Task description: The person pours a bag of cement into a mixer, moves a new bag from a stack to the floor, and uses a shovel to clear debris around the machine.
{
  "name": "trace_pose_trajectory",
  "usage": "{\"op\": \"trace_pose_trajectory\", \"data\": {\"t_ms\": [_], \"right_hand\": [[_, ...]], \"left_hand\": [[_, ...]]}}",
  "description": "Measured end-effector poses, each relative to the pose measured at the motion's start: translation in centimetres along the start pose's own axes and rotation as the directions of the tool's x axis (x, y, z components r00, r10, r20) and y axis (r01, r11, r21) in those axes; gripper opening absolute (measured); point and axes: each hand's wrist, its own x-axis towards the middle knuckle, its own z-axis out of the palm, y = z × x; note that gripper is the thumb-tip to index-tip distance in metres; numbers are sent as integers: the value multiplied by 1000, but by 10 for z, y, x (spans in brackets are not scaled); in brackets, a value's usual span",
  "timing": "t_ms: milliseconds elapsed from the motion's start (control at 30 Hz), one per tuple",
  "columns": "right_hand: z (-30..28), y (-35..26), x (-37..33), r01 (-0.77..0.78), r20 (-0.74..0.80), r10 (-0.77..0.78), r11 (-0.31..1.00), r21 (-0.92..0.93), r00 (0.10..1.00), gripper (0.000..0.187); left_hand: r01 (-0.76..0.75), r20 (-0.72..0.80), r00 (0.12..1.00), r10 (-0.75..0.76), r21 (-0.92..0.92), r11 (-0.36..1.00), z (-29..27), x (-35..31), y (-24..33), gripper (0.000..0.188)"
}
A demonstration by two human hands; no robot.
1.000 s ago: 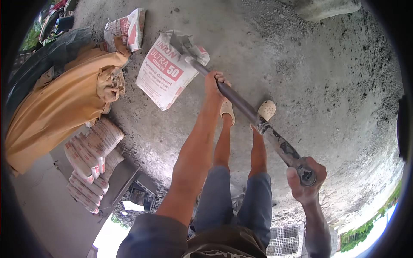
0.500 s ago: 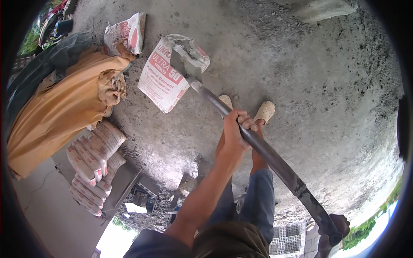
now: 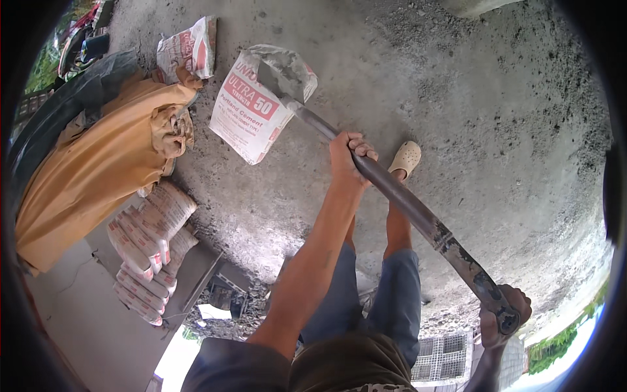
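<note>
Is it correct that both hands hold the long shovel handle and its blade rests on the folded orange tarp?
Not quite. In the head view the left hand and right hand do hold the shovel handle, but its blade rests on the opened cement bag, not the orange tarp.

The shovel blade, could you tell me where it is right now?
In the head view, upper middle, the shovel blade lies on the opened cement bag, ahead of the left hand.

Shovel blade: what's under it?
The shovel blade rests on the torn-open top of a white cement bag lying on the concrete floor. Crumpled paper surrounds it. The blade hides any contents beneath it.
</note>
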Motion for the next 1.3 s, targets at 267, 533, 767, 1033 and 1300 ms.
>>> {"op": "trace_pose_trajectory", "data": {"t_ms": [267, 533, 767, 1033, 1300], "right_hand": [[-39, 0, -34, -134, 101, 135, 991, -18, 986, 39], [20, -19, 63, -200, 20, 214, 868, 454, 977, 41], [-5, -9, 17, -251, -61, 305, 868, 429, 950, 47], [-138, 7, 55, -20, -183, 144, 834, 551, 973, 34], [-120, -86, 159, -109, -428, 131, 991, 76, 894, 38]], "left_hand": [[80, -45, 996, -81, -16, 997, 9, -53, -35, 28], [-178, 89, 981, 175, 31, 983, 34, 54, 10, 20], [-93, -32, 995, 91, -56, 994, -8, 33, -40, 14], [-75, 22, 996, 87, -327, 942, 46, -63, -51, 14], [-163, 68, 976, 207, -398, 903, 85, -63, -1, 10]]}}
